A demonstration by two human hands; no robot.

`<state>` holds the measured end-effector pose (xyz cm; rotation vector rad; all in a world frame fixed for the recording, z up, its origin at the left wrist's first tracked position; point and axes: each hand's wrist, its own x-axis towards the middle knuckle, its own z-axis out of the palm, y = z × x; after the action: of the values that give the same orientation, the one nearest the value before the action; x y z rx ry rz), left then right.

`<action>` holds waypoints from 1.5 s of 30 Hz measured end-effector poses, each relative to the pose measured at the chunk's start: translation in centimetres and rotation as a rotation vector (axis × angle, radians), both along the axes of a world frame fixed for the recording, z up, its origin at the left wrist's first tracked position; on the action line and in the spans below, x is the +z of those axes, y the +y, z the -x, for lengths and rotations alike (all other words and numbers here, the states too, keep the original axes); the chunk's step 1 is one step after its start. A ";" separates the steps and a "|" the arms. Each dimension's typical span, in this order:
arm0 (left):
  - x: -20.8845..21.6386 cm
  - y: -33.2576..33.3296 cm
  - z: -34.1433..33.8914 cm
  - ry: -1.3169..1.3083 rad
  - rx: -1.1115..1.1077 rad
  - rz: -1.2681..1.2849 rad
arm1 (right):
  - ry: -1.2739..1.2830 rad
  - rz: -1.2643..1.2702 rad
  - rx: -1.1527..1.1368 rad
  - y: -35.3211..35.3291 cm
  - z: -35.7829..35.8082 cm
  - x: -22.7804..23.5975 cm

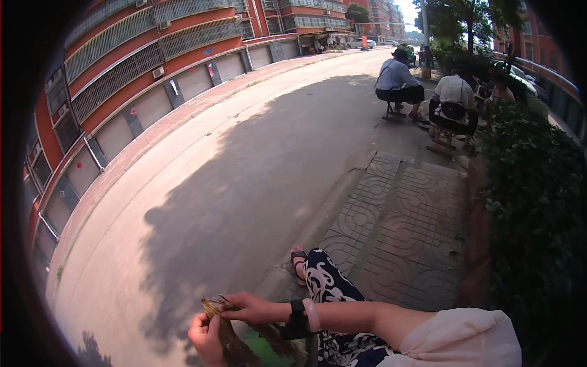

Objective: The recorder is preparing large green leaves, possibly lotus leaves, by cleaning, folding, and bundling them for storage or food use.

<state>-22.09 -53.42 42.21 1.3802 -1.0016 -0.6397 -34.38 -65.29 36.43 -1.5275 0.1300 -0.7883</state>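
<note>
Low in the head view, a dry leaf-like piece [214, 305], yellowish brown with a frayed tip, is pinched between the fingers of both my hands. My left hand [206, 338] grips it from the left side, thumb raised against it. From the right, my right hand [247, 307] closes on the same tip; a black band and a pale bangle circle that wrist. Below the hands, brown, ragged-edged material surrounds a green patch [262, 350]. Whether it is one piece with the tip I cannot tell, as the lower edge cuts it off.
My patterned trouser leg [333, 275] and sandalled foot [298, 263] are beside the patterned paving [397, 226]. Two people sit on low stools further up the road [257, 165]. A hedge [538, 202] borders the right; red buildings [177, 43] with shutters line the left.
</note>
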 end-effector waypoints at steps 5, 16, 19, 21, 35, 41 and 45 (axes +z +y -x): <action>-0.9 0.7 -1.2 -0.018 -0.022 -0.010 | 0.006 0.082 -0.086 0.9 -0.4 -0.1; -0.8 1.7 0.7 -0.139 0.068 -0.024 | 0.188 0.250 -0.409 2.2 -0.4 -0.4; -1.5 2.2 -0.3 -0.123 0.016 0.009 | 0.297 0.411 -0.451 2.4 -0.8 -0.3; 0.7 2.8 1.6 -0.118 0.051 -0.038 | 0.304 0.384 -0.460 2.7 -1.0 -0.2; 1.6 1.9 3.1 -0.150 0.068 -0.089 | 0.339 0.443 -0.550 0.7 -0.4 -2.0; 2.0 1.6 3.8 -0.145 0.068 -0.180 | 0.308 0.369 -0.611 0.0 -0.2 -2.8; 3.0 2.0 3.7 -0.016 0.010 -0.097 | 0.484 0.344 -0.680 -2.3 -0.1 -6.2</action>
<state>-25.77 -51.39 45.25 1.4765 -0.9868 -0.6774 -34.24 -67.55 30.23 -2.0129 0.9525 -0.9823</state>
